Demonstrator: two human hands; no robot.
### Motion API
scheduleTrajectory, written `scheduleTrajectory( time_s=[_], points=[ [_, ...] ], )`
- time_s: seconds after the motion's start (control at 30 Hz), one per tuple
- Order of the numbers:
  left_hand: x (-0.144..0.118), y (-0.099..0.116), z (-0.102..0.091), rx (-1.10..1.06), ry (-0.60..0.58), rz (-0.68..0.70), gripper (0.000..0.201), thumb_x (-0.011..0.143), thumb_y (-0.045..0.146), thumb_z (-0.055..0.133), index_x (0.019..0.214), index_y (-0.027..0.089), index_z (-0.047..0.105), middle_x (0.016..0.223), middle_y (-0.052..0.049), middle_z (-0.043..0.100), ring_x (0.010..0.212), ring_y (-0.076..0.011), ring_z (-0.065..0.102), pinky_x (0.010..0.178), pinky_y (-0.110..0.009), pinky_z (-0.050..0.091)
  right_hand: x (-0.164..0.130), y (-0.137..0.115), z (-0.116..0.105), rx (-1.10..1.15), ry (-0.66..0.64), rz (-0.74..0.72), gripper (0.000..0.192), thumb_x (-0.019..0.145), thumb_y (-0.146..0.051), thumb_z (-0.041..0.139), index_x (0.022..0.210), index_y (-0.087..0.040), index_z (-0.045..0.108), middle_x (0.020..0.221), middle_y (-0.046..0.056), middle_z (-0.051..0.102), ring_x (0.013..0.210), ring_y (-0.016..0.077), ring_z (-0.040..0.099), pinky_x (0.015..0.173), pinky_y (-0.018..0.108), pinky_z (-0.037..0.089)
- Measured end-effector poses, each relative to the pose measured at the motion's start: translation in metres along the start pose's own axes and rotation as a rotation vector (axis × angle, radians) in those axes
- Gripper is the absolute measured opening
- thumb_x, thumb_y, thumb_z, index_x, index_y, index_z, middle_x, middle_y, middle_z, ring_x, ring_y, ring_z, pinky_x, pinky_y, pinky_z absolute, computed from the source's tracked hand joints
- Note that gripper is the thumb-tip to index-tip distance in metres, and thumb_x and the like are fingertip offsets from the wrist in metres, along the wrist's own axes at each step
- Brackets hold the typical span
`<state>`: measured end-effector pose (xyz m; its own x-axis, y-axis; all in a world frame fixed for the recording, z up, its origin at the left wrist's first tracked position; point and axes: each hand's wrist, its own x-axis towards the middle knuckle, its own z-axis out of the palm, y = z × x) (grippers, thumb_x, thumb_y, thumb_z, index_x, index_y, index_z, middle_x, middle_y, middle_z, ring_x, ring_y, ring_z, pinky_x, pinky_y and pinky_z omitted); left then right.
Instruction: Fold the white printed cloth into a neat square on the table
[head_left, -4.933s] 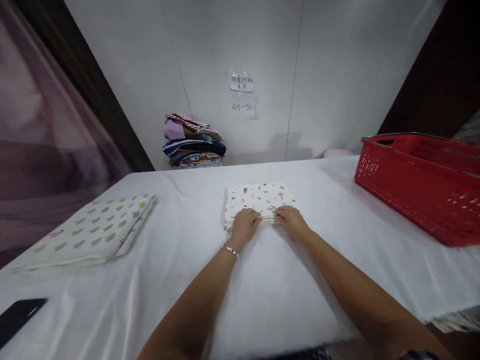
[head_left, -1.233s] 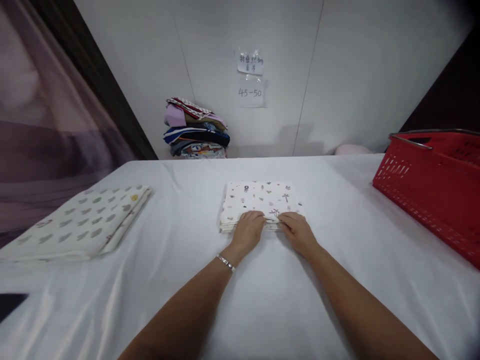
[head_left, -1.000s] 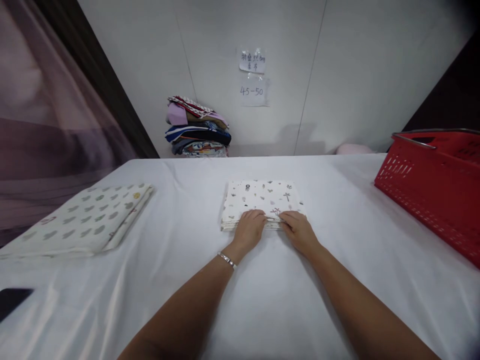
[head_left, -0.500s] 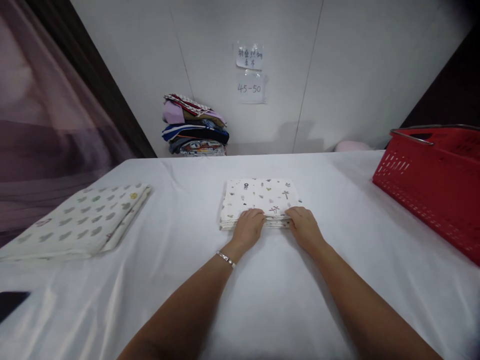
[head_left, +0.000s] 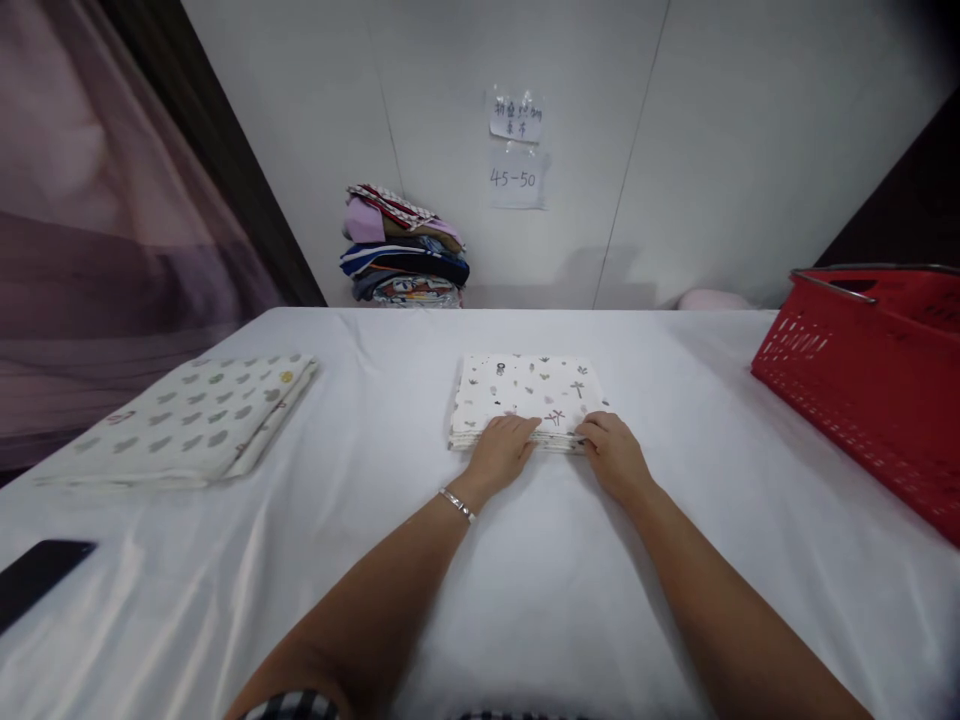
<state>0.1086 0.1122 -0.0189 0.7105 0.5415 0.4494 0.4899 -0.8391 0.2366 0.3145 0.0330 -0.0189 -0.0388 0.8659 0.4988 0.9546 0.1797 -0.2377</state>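
A small white folded cloth (head_left: 529,390) with little printed figures lies in the middle of the white-covered table (head_left: 525,600). My left hand (head_left: 501,452), with a silver bracelet at the wrist, grips the cloth's near edge with fingers curled over it. My right hand (head_left: 613,455) holds the same near edge at its right corner. Both hands lie flat against the table.
A larger folded cloth with grey spots (head_left: 187,420) lies at the left. A red plastic basket (head_left: 870,370) stands at the right. A dark phone (head_left: 37,578) sits at the near left edge. A pile of folded clothes (head_left: 405,250) is behind the table against the wall.
My right hand has slid a little to the right along the cloth's near edge, away from my left hand. The cloth stays in place.
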Motion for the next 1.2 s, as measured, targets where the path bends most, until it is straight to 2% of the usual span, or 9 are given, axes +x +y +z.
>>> scheduleTrajectory(
  time_s=[0.3,0.5,0.63,0.8,0.97,1.1,1.2],
  points=[
    [-0.008,-0.009,-0.006,0.007,0.023,-0.032,0.013,0.086,0.020,0.050,0.090,0.021,0.062,0.094,-0.003,0.062,0.094,-0.0184,0.053,0.083,-0.035,0.041,-0.003,0.005,0.000,0.003,-0.018,0.003,0.031,0.078,-0.007,0.044,0.094,-0.021,0.067,0.093,0.006,0.063,0.088,0.0204,0.053,0.075,0.032,0.042],
    [-0.016,-0.018,-0.014,0.013,0.054,-0.086,0.012,0.084,0.021,0.053,0.091,0.022,0.063,0.094,-0.003,0.063,0.094,-0.0186,0.053,0.082,-0.036,0.041,-0.006,0.009,-0.003,0.035,-0.012,0.047,0.030,0.079,-0.010,0.045,0.097,-0.022,0.066,0.097,0.005,0.063,0.091,0.0199,0.054,0.075,0.033,0.043],
    [-0.026,-0.027,-0.023,0.011,0.059,-0.132,0.013,0.083,0.022,0.054,0.092,0.021,0.063,0.094,-0.004,0.064,0.093,-0.0196,0.055,0.082,-0.037,0.041,-0.012,0.016,-0.005,-0.016,0.036,0.102,0.031,0.076,-0.009,0.046,0.098,-0.021,0.065,0.100,0.006,0.062,0.094,0.0212,0.052,0.078,0.034,0.044],
    [-0.035,-0.034,-0.031,0.045,0.116,-0.161,0.012,0.082,0.024,0.054,0.089,0.023,0.064,0.093,-0.004,0.064,0.092,-0.0202,0.055,0.085,-0.039,0.040,-0.022,0.017,-0.004,-0.081,0.077,0.173,0.029,0.077,-0.011,0.046,0.098,-0.022,0.062,0.100,0.005,0.058,0.094,0.0205,0.050,0.070,0.031,0.044],
    [-0.040,-0.035,-0.037,0.071,0.147,-0.202,0.012,0.082,0.027,0.055,0.089,0.023,0.064,0.093,-0.004,0.065,0.096,-0.0225,0.054,0.087,-0.042,0.038,-0.024,0.012,-0.006,-0.121,0.035,0.258,0.025,0.079,-0.011,0.046,0.097,-0.021,0.061,0.098,0.005,0.058,0.089,0.0188,0.052,0.066,0.028,0.042],
    [-0.042,-0.036,-0.040,0.053,0.124,-0.205,0.013,0.082,0.024,0.055,0.091,0.022,0.063,0.095,-0.004,0.065,0.096,-0.0220,0.054,0.085,-0.040,0.040,-0.026,0.010,-0.008,-0.122,0.042,0.254,0.024,0.082,-0.012,0.044,0.098,-0.020,0.060,0.098,0.005,0.058,0.090,0.0182,0.053,0.070,0.028,0.041],
    [-0.043,-0.036,-0.040,0.039,0.118,-0.207,0.013,0.081,0.023,0.056,0.091,0.021,0.063,0.096,-0.004,0.065,0.096,-0.0215,0.054,0.083,-0.038,0.042,-0.028,0.009,-0.009,-0.129,0.051,0.242,0.024,0.082,-0.012,0.043,0.097,-0.020,0.060,0.097,0.005,0.059,0.089,0.0177,0.053,0.066,0.026,0.040]
  ],
)
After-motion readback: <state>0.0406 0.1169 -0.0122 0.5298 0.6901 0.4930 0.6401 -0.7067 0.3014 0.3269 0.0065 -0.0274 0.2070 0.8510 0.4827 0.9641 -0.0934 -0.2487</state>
